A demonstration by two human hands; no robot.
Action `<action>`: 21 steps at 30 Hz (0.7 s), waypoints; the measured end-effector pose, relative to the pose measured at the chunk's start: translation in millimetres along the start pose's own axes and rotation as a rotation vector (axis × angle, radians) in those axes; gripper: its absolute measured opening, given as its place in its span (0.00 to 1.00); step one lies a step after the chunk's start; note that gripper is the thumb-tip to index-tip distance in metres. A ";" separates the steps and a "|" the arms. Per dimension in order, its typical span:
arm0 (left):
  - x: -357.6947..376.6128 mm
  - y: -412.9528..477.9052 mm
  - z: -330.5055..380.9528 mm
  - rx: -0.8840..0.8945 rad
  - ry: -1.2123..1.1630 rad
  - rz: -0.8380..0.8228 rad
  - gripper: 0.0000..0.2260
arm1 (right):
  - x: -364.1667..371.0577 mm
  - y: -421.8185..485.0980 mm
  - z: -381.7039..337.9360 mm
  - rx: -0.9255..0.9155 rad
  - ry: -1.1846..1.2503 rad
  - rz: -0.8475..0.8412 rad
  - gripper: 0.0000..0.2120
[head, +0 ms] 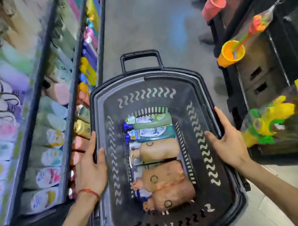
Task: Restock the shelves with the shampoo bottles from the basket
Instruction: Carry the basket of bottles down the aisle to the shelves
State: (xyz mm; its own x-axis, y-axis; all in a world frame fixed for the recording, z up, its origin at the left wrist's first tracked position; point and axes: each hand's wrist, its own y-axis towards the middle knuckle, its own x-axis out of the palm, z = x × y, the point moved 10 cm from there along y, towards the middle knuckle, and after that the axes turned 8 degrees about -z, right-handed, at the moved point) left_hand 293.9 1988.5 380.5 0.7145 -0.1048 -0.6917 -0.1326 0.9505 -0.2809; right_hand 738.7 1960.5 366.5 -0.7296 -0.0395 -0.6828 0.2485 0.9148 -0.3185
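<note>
left hand (90, 169) grips basket (145, 85) left rim | right hand (227, 143) grips right rim | shampoo bottles (158, 150) between hands

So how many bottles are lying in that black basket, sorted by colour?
green bottle: 1
teal bottle: 1
tan bottles: 3
Total: 5 showing in the basket. White and blue bits peek out under the tan ones; I cannot tell whether they belong to more bottles.
</note>
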 end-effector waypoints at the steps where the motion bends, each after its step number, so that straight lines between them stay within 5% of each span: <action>1: -3.1 23.4 7.6 0.016 0.000 -0.002 0.24 | -1.4 20.9 -9.2 0.004 -0.004 0.001 0.40; 21: -72.6 469.4 102.7 0.110 0.206 -0.106 0.25 | 55.9 347.1 -176.2 0.117 0.147 0.123 0.40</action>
State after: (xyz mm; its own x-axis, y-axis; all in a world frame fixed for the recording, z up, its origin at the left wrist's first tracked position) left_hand 250.4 2472.3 367.2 0.5640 -0.2521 -0.7864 0.0190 0.9560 -0.2929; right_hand 671.9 2346.6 333.6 -0.7721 0.1368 -0.6206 0.4078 0.8556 -0.3188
